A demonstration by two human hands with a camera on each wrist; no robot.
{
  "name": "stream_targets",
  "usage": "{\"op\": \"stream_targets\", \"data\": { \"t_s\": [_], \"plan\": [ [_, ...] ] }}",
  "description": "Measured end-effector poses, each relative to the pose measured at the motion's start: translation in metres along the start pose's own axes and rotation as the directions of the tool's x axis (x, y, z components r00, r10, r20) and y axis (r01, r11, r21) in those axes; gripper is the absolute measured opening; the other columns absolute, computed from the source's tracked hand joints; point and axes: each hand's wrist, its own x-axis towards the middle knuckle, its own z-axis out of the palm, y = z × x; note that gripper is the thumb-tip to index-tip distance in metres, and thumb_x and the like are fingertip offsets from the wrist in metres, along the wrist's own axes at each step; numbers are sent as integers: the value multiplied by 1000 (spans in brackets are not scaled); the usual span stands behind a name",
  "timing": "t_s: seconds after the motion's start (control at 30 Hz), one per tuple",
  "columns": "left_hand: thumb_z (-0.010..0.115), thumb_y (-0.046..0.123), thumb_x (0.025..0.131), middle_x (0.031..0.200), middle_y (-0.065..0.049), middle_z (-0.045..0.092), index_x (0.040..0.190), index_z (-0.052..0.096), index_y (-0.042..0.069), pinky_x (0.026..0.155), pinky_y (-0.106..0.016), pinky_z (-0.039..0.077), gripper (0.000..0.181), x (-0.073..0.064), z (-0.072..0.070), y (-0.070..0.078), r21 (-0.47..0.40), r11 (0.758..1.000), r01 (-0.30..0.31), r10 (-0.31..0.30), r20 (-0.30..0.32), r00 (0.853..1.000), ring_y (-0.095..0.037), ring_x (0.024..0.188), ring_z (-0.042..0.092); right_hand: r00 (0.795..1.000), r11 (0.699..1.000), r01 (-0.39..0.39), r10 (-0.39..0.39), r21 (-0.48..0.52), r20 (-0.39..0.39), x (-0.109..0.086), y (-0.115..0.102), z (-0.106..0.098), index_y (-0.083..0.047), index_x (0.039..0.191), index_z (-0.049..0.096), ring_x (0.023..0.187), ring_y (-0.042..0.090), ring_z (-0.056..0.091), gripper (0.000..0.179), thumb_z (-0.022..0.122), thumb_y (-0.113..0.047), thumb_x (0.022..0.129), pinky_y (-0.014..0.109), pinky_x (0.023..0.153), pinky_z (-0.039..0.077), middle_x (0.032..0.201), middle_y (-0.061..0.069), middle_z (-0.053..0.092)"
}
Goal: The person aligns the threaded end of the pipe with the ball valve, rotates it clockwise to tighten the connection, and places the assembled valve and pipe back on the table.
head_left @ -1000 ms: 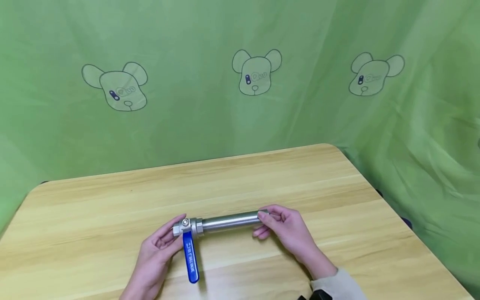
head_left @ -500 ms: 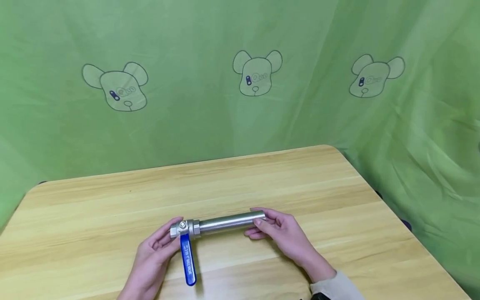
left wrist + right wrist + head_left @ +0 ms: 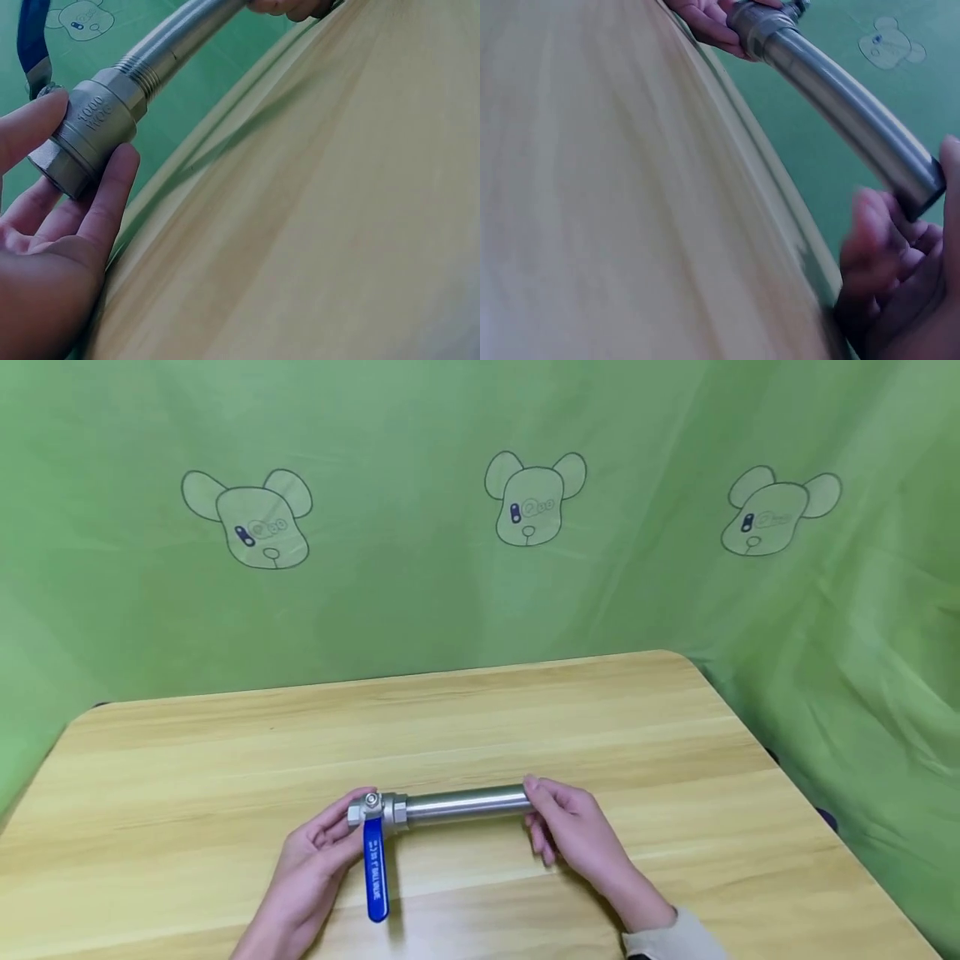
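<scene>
"Ball valve first: where is it?"

"In the person's left hand, raised above the wooden table, with a steel pipe joined to its right end. The thumb lies against one side of the valve and the fingers bend round the other, so that hand has a grip on it."

"And the blue handle?"

"It points back towards the person, roughly square to the pipe, with pale lettering that reads BALL VALVE. In the left wrist view the metal body carries raised characters too, 1000 on the upper line."

"How does the pipe meet the valve?"

"By a threaded end. Several turns of thread show outside the valve's hex collar."

"What's the right hand doing?"

"Pinching the pipe's free end, its thumb laid over the metal and its lower fingers bent in beneath. Those fingers blur in the right wrist view, so I couldn't swear to which of them touch the pipe."

"Anything round about?"

"Green cloth hangs behind the table, printed with three round-eared cartoon heads. A pale sleeve covers the right forearm."
</scene>
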Motion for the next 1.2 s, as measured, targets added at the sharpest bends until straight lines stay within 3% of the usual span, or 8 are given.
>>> {"op": "stream_targets", "data": {
  "t_s": [0.07,0.2,0.43,0.6,0.73,0.87,1.03,1.2],
  "plan": [
    [74,4,97,141,-1,74,156,52,5,110,-17,56,64,0,-1,0,-1,1000,5,-5,2,1000,-9,129,69,999,997,15,-17,-77,-32,-1,-2,3,-1,88,64,47,10,49,58,43,-47,116,20,44,44,59,3,58],
    [73,3,97,143,-3,72,157,50,4,110,-18,57,64,1,-1,-1,-18,1000,12,-12,-1,1000,-9,128,70,997,981,54,-64,-188,-48,-3,-5,6,-4,88,65,51,10,45,59,32,-43,119,24,54,46,59,1,54],
    [72,2,97,140,-1,74,158,48,2,111,-19,57,66,2,0,-4,-52,999,12,-13,-8,1000,-9,128,70,996,986,80,-75,-146,37,-7,-6,3,0,103,67,54,12,57,60,28,-44,119,24,48,51,70,5,63],
    [70,2,98,136,2,76,160,43,1,110,-19,57,68,3,-3,-5,-62,998,11,-12,-17,1000,-8,126,71,989,985,132,-124,-108,76,-5,-4,3,0,120,67,73,18,69,51,36,-41,118,24,60,59,91,12,76],
    [66,0,100,132,6,77,162,39,-1,109,-19,58,68,5,-6,-6,-72,997,6,-6,-7,1000,-7,124,71,978,965,207,-209,-159,4,-3,0,4,-10,146,64,98,18,72,42,50,-35,115,24,84,63,113,8,77],
    [64,-3,101,134,4,76,163,36,-2,110,-22,59,68,7,-7,-7,-97,995,-3,4,13,1000,-7,124,71,953,945,280,-295,-171,-71,-1,3,3,-16,153,61,107,11,64,43,60,-27,111,17,97,58,119,3,70],
    [66,-2,100,150,-10,66,162,39,-2,111,-22,58,68,7,-5,-8,-98,995,11,-9,25,1000,-9,127,71,956,960,279,-278,-9,-95,-1,3,4,-9,150,62,99,9,65,47,71,-18,105,17,92,63,114,9,65],
    [67,0,99,143,-5,71,162,39,-2,109,-23,59,68,7,-6,-8,-78,997,9,-7,25,1000,-11,125,72,956,961,275,-269,38,-114,-1,3,6,-2,126,67,79,13,68,27,73,-12,102,25,72,67,98,11,67]
  ]
}}
